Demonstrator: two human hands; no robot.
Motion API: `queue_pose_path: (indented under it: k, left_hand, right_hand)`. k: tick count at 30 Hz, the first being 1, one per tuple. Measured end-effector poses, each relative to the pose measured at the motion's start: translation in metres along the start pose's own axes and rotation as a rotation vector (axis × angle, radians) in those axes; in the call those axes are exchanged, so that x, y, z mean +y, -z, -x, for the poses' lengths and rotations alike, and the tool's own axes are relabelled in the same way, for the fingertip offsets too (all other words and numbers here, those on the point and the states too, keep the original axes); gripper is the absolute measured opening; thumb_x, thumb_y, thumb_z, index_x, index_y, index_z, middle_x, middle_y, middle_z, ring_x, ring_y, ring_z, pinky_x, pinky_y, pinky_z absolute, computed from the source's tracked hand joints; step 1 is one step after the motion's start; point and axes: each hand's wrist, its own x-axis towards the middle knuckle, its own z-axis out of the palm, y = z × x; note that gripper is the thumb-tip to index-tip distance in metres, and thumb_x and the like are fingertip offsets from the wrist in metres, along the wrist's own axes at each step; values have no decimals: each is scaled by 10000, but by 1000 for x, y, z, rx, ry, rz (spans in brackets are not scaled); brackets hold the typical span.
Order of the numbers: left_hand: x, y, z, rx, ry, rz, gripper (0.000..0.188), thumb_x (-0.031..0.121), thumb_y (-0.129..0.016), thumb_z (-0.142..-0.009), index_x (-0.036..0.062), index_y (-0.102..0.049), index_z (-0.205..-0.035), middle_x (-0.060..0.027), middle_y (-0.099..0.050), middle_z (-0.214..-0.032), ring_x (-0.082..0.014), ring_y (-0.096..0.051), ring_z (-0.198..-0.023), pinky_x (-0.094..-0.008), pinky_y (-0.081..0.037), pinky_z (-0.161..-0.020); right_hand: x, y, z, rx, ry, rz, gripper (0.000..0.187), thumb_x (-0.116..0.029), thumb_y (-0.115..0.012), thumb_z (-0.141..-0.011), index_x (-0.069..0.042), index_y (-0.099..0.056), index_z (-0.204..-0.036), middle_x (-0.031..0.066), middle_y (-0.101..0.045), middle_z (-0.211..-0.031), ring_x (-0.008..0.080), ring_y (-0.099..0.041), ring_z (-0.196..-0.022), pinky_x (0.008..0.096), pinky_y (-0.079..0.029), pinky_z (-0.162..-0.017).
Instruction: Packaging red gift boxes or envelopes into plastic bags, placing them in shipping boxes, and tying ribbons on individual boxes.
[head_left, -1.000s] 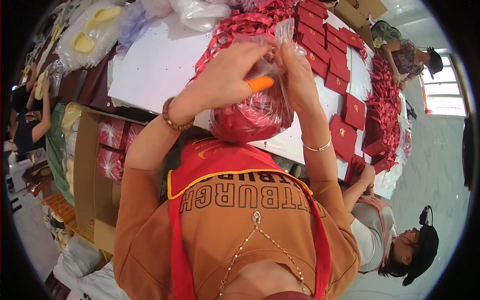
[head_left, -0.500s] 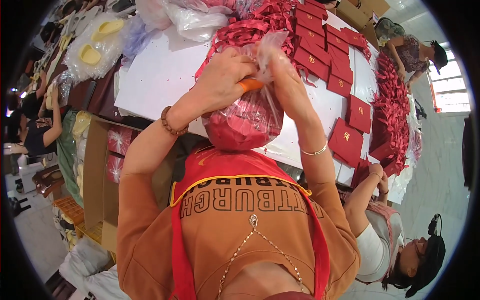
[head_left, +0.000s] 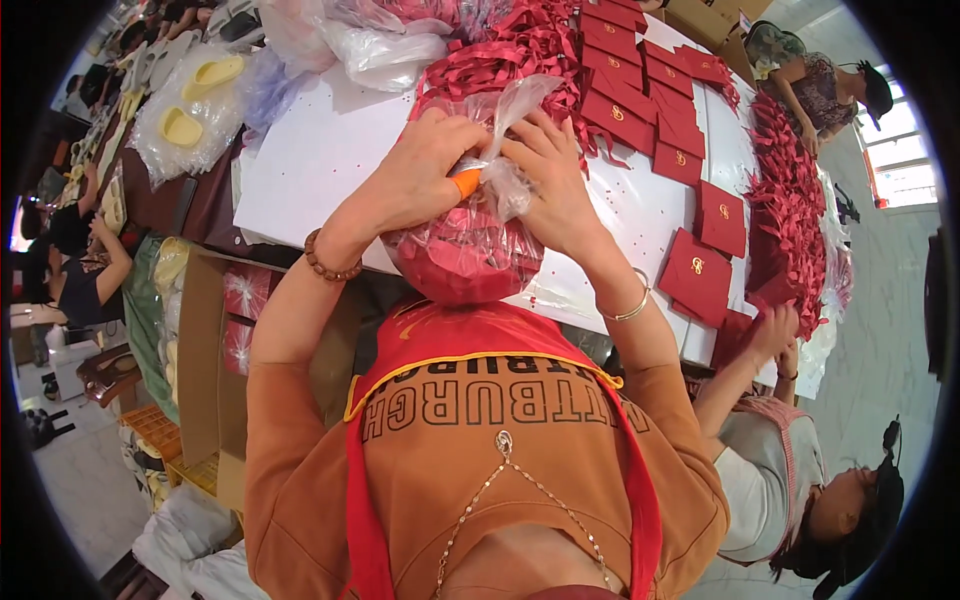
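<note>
Hemmed in by tangled red ribbons (head_left: 478, 75) directly beyond, red pouches (head_left: 682, 285) ranked to the right and an open cardboard box (head_left: 203, 380) at lower left! Pinching the neck of a red-filled clear bag (head_left: 465, 262) in curled left hand (head_left: 418, 170) at the near edge of the white table (head_left: 310, 165), with part-spread right hand (head_left: 555, 190) against it, can't tell whether gripping. Pointing neck-first away from the red apron (head_left: 490, 330), along a long axis tipped slightly right.

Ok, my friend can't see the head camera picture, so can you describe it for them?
A person's left hand and right hand are at the gathered neck of a clear plastic bag with red things inside. Beyond the bag, red ribbons lie on a white table; red squares and a co-worker are to the right.
</note>
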Motion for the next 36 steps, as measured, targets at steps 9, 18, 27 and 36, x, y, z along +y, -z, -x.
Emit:
queue_pose_path:
  k: [9,18,27,36]
  left_hand:
    - [5,-3,-4,142,165,279,380,24,-590,-694,37,-440,-1042,-48,-502,-791,-142,-500,-765,-246,-408,-711]
    - [0,-4,-5,301,300,872,368,4,-626,-715,28,-467,-1046,15,-488,-715,-63,-458,-673,-182,-392,-664]
    - [0,-5,1,462,85,176,260,63,-614,-769,22,-515,-1006,-19,-505,-836,-76,-451,-770,-216,-391,-714]
    - [1,-12,3,618,40,1428,106,117,-367,-917,50,-422,-979,-173,-524,-1101,-223,-499,-1020,-332,-357,-906]
  right_hand:
    - [-9,1,-1,119,-29,-178,244,-44,-572,-691,-35,-567,-934,109,-533,-1043,317,-458,-1052,449,-294,-967]
    - [-12,9,-4,263,-40,92,252,-32,-572,-690,-27,-572,-942,114,-557,-849,281,-531,-759,296,-417,-687]
    - [-9,20,-17,168,-426,-1144,257,-89,-339,-854,16,-564,-919,16,-571,-849,63,-497,-772,219,-400,-700]
    - [-19,22,-24,528,-543,-1358,552,-442,-255,-922,36,-520,-997,115,-580,-911,205,-548,-850,330,-413,-804]
